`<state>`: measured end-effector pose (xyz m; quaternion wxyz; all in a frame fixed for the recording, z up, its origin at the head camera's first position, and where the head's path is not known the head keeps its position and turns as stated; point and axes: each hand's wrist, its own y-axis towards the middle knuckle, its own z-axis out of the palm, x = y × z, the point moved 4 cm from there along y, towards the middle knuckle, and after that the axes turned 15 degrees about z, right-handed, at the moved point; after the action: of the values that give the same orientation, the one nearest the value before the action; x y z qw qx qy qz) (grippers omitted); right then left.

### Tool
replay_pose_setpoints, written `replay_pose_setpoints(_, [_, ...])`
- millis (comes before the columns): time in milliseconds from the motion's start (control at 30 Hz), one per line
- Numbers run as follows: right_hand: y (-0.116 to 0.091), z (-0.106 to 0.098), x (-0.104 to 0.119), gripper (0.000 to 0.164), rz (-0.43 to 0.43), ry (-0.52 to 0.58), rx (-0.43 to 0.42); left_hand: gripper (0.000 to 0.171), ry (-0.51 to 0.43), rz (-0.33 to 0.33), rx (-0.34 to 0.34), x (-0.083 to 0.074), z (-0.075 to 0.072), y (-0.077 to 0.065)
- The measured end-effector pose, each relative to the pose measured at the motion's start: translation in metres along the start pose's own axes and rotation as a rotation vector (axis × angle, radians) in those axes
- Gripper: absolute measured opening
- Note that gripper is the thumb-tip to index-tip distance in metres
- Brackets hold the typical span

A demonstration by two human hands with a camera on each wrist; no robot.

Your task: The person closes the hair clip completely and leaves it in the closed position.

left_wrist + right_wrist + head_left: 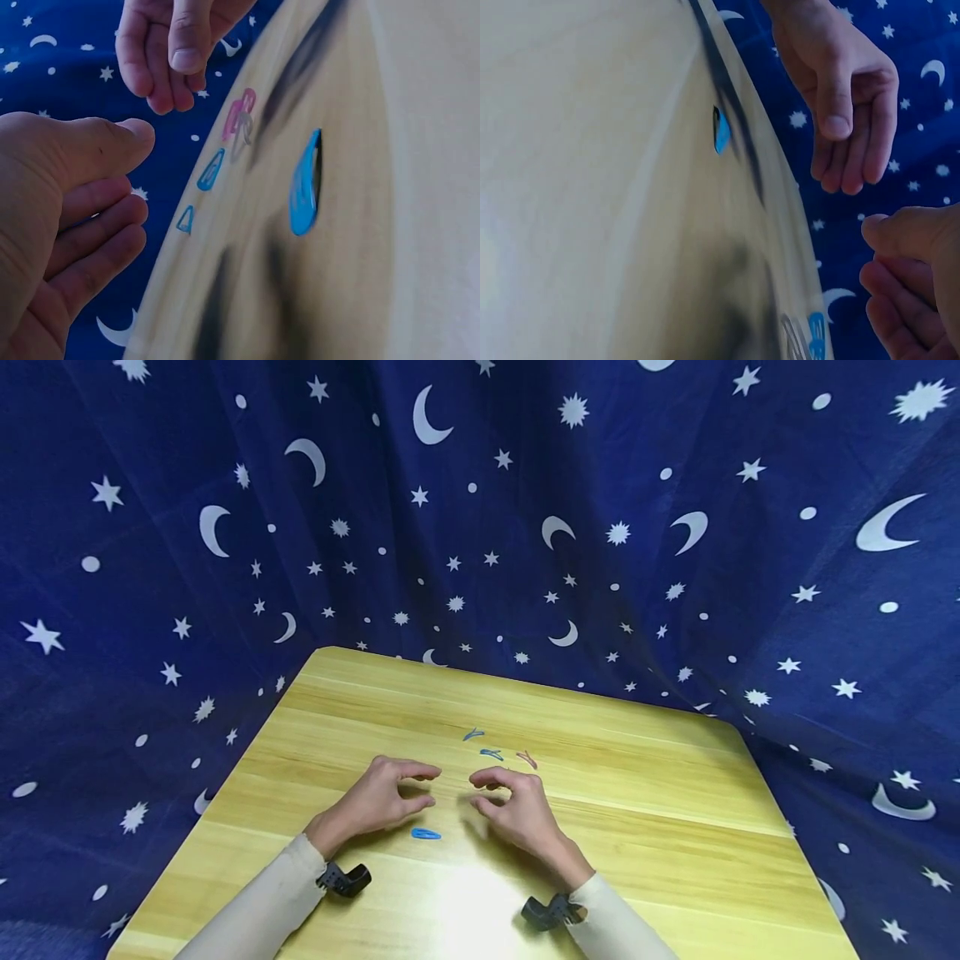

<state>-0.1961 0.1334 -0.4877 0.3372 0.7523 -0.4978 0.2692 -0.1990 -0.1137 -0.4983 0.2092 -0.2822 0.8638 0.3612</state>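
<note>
Both hands hover above the wooden table, facing each other with a gap between their fingertips. My left hand (384,797) has loosely bent fingers and holds nothing. Across from it, my right hand (519,806) is likewise relaxed, with nothing in its grasp. A blue snap hair clip (426,833) lies on the table just below the left hand; it also appears in the left wrist view (304,187). Beyond the hands lie two more blue hair clips, one farther (473,734) and one nearer (491,754). A pink hair clip (527,759) rests beyond the right hand.
The light wooden table (637,827) extends around the hands to its rounded far corners. Behind it hangs a dark blue curtain (480,527) with white moons and stars. Each forearm wears a black wrist camera, one on the left (347,880) and one on the right (551,912).
</note>
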Motion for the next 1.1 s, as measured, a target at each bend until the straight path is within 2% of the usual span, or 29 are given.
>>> replay_pose_setpoints(367, [0.002, -0.021, -0.013, 0.032, -0.037, 0.048, -0.065, 0.046, -0.028, 0.030, -0.003, 0.000, 0.002, 0.024])
replay_pose_setpoints(833, [0.000, -0.030, -0.027, 0.034, 0.031, 0.017, -0.104, 0.046, -0.062, 0.068, 0.016, 0.006, 0.021, 0.044])
replay_pose_setpoints(1100, [-0.001, -0.029, -0.037, 0.032, 0.066, 0.048, -0.106, 0.043, -0.080, 0.081, 0.026, 0.009, 0.034, 0.054])
